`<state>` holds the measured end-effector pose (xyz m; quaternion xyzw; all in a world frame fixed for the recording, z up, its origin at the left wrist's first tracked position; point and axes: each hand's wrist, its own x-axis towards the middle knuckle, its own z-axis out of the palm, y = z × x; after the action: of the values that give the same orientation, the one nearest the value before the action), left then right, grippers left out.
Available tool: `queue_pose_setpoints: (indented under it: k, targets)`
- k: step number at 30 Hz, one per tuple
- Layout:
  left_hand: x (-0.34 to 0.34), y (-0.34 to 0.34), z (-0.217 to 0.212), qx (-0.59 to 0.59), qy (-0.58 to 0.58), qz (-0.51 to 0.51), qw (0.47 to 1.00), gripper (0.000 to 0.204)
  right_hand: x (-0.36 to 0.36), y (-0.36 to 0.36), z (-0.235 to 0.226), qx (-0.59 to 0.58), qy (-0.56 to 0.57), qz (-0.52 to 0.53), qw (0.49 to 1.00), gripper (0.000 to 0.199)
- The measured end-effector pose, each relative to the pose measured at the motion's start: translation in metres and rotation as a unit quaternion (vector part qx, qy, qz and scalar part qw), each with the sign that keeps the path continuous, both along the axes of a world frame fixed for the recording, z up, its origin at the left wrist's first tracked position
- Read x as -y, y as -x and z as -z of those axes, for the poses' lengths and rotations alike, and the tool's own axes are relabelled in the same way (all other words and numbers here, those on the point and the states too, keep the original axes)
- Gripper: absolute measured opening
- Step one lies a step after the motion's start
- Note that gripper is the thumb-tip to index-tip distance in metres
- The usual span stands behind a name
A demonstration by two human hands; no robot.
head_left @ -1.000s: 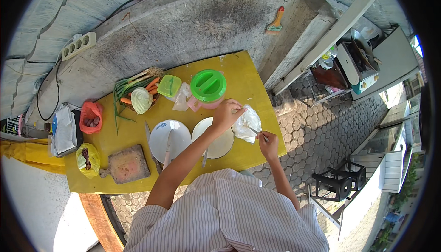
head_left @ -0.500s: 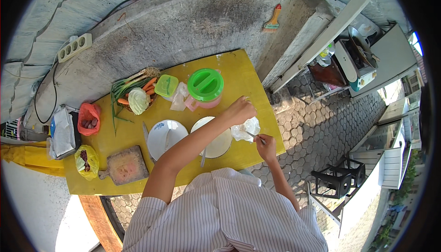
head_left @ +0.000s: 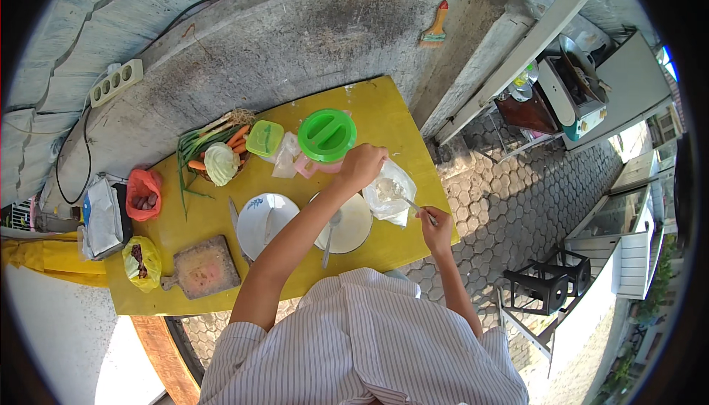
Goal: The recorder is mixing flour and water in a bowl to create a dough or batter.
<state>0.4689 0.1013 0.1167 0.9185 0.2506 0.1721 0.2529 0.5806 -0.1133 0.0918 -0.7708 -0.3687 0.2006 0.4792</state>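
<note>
My right hand (head_left: 436, 231) is closed round the handle of a metal spoon (head_left: 416, 208), whose far end reaches into a clear plastic bag (head_left: 399, 183) of white powder. At the bag's upper left edge my left hand (head_left: 363, 166) is closed, its fingers seeming to pinch the plastic; the fingertips are partly hidden. Under my left forearm stands a white basin (head_left: 353, 229) with pale contents and another spoon (head_left: 327, 248) resting in it. To its left is a white bowl (head_left: 253, 234) with something long and pale lying in it.
A pink jug with a green lid (head_left: 326, 136), a green-lidded box (head_left: 264, 138) and a cabbage (head_left: 221, 163) among carrots and spring onions stand at the back of the yellow table (head_left: 384, 110). Left are a cutting board (head_left: 203, 266), a red bag (head_left: 143, 194) and a yellow bag (head_left: 141, 263).
My left hand has moved left to the bag's edge, and the bag's mouth is spread wider. My right hand with the spoon has shifted slightly right.
</note>
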Motion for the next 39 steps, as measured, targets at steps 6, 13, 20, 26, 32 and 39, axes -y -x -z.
queue_pose_setpoints:
  k: [6, 13, 20, 26, 32, 39]
  targets:
    - [-0.021, 0.010, 0.009, 0.017, 0.183, -0.025, 0.983, 0.016, 0.004, -0.001, -0.031, -0.024, 0.013, -0.006, 1.000, 0.015]
    - [-0.039, 0.011, 0.012, -0.013, 0.206, -0.006, 0.978, 0.018, 0.005, 0.026, -0.071, -0.161, 0.053, -0.095, 0.981, 0.015]
    - [-0.027, 0.005, 0.003, -0.004, 0.218, -0.010, 0.976, 0.020, 0.006, 0.059, 0.030, 0.091, -0.035, -0.244, 0.965, 0.010]
    - [-0.025, 0.005, 0.005, 0.017, 0.242, -0.001, 0.970, 0.019, 0.014, 0.050, 0.067, 0.428, -0.067, -0.350, 0.831, 0.045]
    - [-0.026, 0.008, 0.010, 0.025, 0.254, -0.004, 0.967, 0.018, 0.037, 0.034, 0.030, 0.374, -0.110, -0.279, 0.877, 0.040]
    - [-0.022, 0.011, 0.015, 0.055, 0.287, -0.019, 0.956, 0.018, 0.013, 0.003, -0.019, 0.339, -0.088, -0.163, 0.922, 0.028]
